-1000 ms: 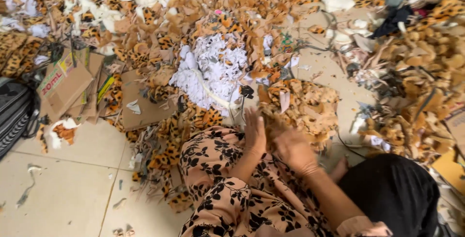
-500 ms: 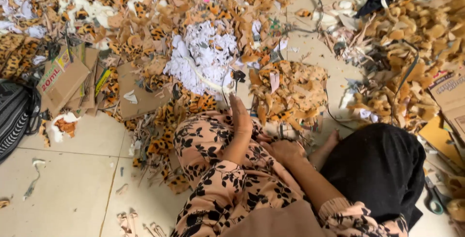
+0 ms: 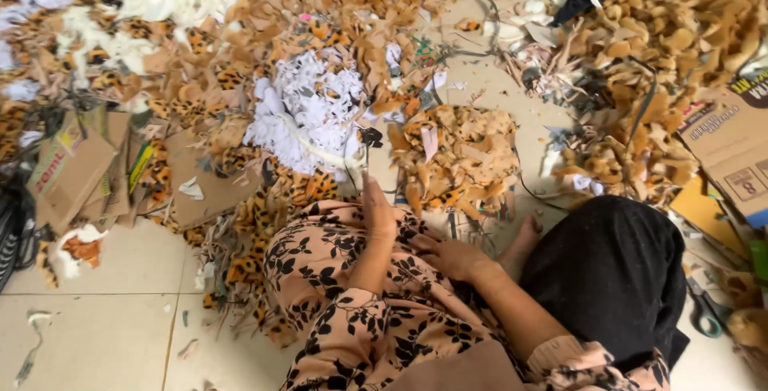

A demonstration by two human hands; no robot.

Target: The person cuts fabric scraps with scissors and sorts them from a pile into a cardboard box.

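The left hand [image 3: 376, 209] was laid flat on the floral-clad knee [image 3: 320, 255]; the right hand [image 3: 452, 257] rested loosely spread, near the leopard-print fabric scraps [image 3: 456, 155].

Left hand [image 3: 376, 213] is resting edge-on against the floral-print knee [image 3: 320, 259]; palm side and fingertips are facing away, so grip can't be told. Right hand [image 3: 450, 257] is lying on the lap w/ fingers partly tucking under fabric. Scissors [image 3: 704, 311] are showing handles only; blades are hiding under scraps. Cardboard box [image 3: 732, 147] is running off the right edge. Black bag [image 3: 12, 231] is getting cut off at left. Small scraps in the far heaps are blurring together.
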